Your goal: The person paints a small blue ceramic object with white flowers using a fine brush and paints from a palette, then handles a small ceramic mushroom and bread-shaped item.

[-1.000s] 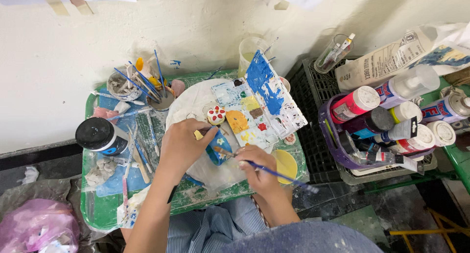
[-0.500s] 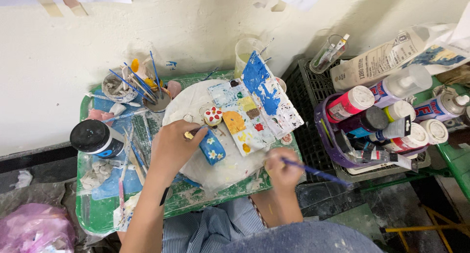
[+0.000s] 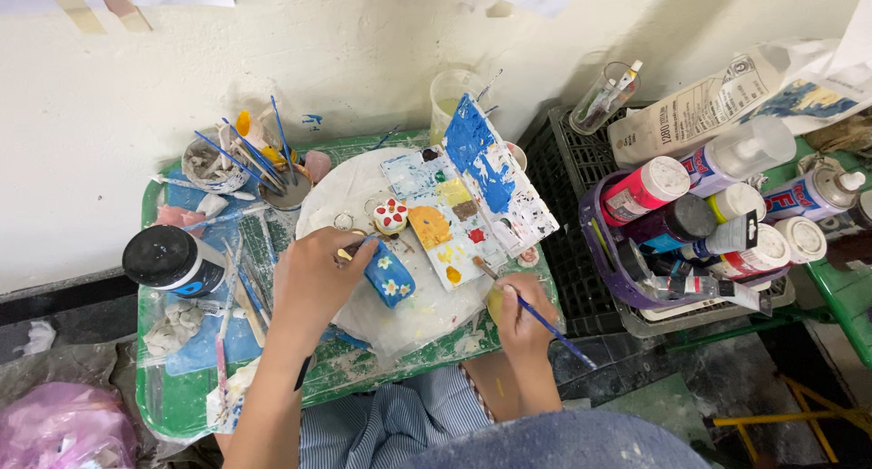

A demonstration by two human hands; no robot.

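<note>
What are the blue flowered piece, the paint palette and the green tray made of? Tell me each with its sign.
Blue flowered piece: probably clay, painted matt; chunky hand-shaped form.
Paint palette: looks like stiff white card or plastic sheet; flat, thin, paint-smeared.
Green tray: likely plastic; moulded rim, slight sheen, dried white smears.

Left hand (image 3: 313, 283): fingers curled closed, forearm extended forward.
Right hand (image 3: 524, 319): closed in pinch grip, wrist bent, right of left hand.

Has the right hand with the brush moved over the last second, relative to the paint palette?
Yes. The right hand drew back from beside the blue piece, shifting rightward to the palette's lower right corner.
</note>
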